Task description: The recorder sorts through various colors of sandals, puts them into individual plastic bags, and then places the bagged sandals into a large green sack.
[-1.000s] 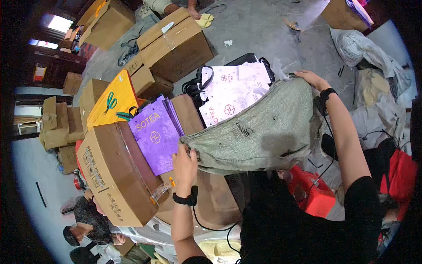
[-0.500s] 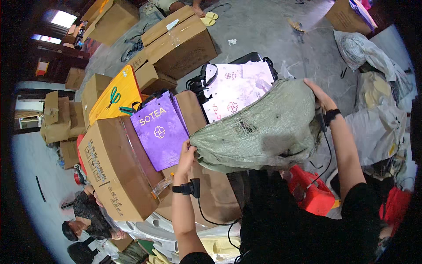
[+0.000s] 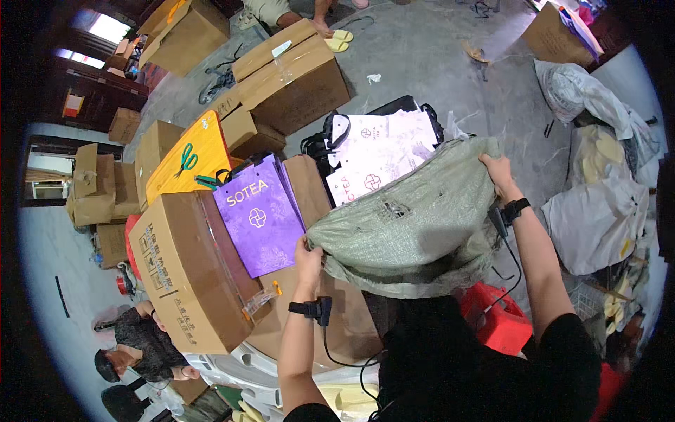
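A grey-green woven sack (image 3: 415, 218) is stretched between my two hands, its body sagging toward me. My left hand (image 3: 308, 261) is closed on the sack's left corner, and my right hand (image 3: 498, 173) grips its far right edge. Just beyond the sack lies a stack of white printed paper bags (image 3: 383, 137) with black handles, partly covered by it. To the left, purple paper bags (image 3: 260, 218) with gold print lean against an open cardboard box (image 3: 186, 281). What the sack holds, if anything, is hidden.
Green-handled scissors (image 3: 186, 162) rest on an orange board (image 3: 176, 172). A tape dispenser (image 3: 264, 299) lies by the box. Large cartons (image 3: 295, 84) stand behind. A red plastic container (image 3: 499, 320) is near my right side, white sacks (image 3: 587, 225) farther right. Another person (image 3: 144, 344) sits at lower left.
My right hand has moved down and slightly left, drawing the sack's right edge nearer. The left hand is still on its corner. More of the sack's near lower edge shows.
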{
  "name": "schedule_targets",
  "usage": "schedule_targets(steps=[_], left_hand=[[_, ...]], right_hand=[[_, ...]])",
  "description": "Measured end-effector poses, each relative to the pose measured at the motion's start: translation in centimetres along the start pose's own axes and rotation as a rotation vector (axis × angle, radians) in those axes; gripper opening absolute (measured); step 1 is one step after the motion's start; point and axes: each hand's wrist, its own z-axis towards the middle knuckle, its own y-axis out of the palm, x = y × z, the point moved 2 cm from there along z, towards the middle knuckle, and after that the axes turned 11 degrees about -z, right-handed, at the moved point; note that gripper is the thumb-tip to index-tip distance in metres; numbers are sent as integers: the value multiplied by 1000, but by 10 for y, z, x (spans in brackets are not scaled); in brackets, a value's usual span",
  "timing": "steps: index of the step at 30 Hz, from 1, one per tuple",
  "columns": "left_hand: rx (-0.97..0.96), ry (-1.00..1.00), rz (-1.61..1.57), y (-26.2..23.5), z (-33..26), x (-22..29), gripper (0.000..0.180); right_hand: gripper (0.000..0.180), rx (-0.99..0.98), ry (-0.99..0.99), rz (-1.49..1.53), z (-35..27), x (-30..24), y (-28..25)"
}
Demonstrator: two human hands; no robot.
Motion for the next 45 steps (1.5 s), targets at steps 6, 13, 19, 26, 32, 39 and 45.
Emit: schedule_targets(steps=[6,13,19,26,32,39,45], left_hand=[[-57,-242,-175,5,-16,-20,46],[-74,-124,-207,28,-44,-47,63],[-142,-350,-388,18,-37,-39,52],[59,245,484,25,-58,-50,62],[193,414,184,64,-79,-63,63],[3,-254,-839,64,-76,-70,47],[-50,-514,-1338,75,-93,-95,36]], right_hand=[[31,-20,19,-110,12,-12,-12],[33,-46,-9,-190,28,-10,-19],[34,-54,-38,-188,26,-7,-18],[33,-87,-79,-150,34,0,-22],[35,-41,-69,-213,28,-4,-19],[39,-40,-28,-279,14,-15,-11],[41,-65,-24,-289,28,-6,-22]])
